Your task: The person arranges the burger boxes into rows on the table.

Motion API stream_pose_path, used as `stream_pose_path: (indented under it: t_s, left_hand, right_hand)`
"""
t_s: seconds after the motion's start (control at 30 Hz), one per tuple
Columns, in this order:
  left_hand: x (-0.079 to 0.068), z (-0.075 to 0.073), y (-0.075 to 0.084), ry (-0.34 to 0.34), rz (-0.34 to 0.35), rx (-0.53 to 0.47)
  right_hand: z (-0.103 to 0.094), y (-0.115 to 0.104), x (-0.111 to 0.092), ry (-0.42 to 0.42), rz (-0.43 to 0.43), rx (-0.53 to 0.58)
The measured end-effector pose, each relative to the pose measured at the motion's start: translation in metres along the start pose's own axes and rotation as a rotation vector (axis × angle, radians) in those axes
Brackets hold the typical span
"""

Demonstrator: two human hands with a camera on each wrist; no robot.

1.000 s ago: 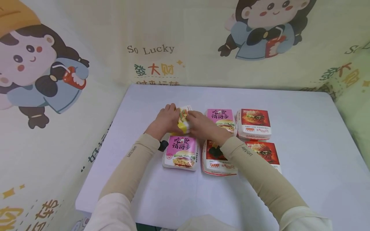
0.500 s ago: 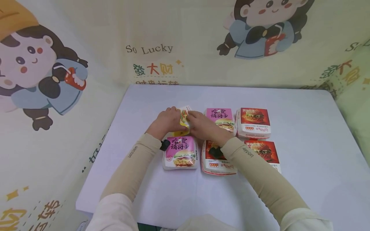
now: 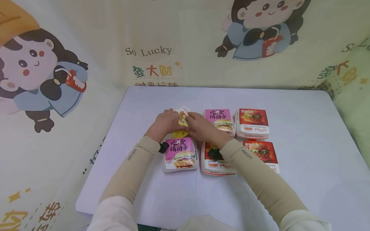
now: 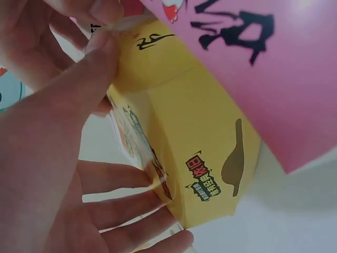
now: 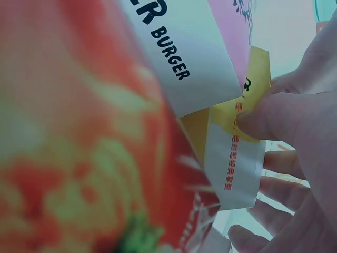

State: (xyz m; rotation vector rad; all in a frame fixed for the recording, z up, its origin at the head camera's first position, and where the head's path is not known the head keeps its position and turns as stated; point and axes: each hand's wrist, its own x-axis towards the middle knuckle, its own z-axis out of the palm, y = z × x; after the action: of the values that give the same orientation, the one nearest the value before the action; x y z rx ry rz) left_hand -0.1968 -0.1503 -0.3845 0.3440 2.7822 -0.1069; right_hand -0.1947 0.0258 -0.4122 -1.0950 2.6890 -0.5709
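Observation:
Both hands grip a yellow and white burger box (image 3: 183, 118) toward the back left of the table, one at each side. My left hand (image 3: 164, 124) has its thumb on the yellow front and its fingers along the side, as the left wrist view shows of the yellow panel (image 4: 195, 132). On the other side, my right hand (image 3: 203, 128) lays its thumb on the box's corner, with its fingers against the white side (image 5: 234, 168). Directly in front of it sits a pink burger box (image 3: 180, 154). The held box's underside is hidden.
Right of the hands stands another pink burger box (image 3: 218, 120), beside a red one (image 3: 252, 123). Two more red burger boxes, a nearer one (image 3: 215, 165) and one at right (image 3: 261, 152), lie partly under the right forearm. All rest on a white table (image 3: 306, 134) before a printed cloth.
The yellow box's top has tilted slightly left, and more yellow front shows below the left thumb. The pink box in front has turned a little. Both hands keep their hold.

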Motion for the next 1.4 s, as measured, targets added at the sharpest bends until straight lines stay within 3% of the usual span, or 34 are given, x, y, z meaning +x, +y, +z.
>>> stream_pose_path:
  t_s: [0.27, 0.53, 0.67, 0.87, 1.03, 1.2, 1.4]
  left_hand:
    - [0.000, 0.004, 0.003, 0.034, -0.041, -0.008]
    - [-0.006, 0.000, 0.015, 0.018, -0.176, -0.034]
    - [-0.008, -0.003, 0.019, 0.010, -0.200, -0.037]
    - [-0.009, -0.007, 0.016, -0.013, -0.165, -0.057]
    - [-0.011, -0.015, 0.005, -0.098, -0.090, -0.084]
    - [-0.014, -0.022, -0.003, -0.185, -0.018, -0.182]
    - [-0.016, -0.017, -0.010, -0.189, 0.003, -0.228]
  right_hand:
    - [0.002, -0.001, 0.000, -0.022, 0.054, 0.017]
    - [0.003, -0.003, 0.001, -0.025, 0.069, 0.015]
    - [0.003, -0.005, 0.001, -0.025, 0.063, -0.016]
    - [0.002, -0.005, 0.002, -0.033, 0.064, -0.012]
    - [-0.001, -0.006, 0.002, -0.036, 0.069, 0.005]
    - [-0.001, -0.006, 0.002, -0.039, 0.066, -0.011]
    - [0.000, -0.006, 0.003, -0.051, 0.080, -0.015]
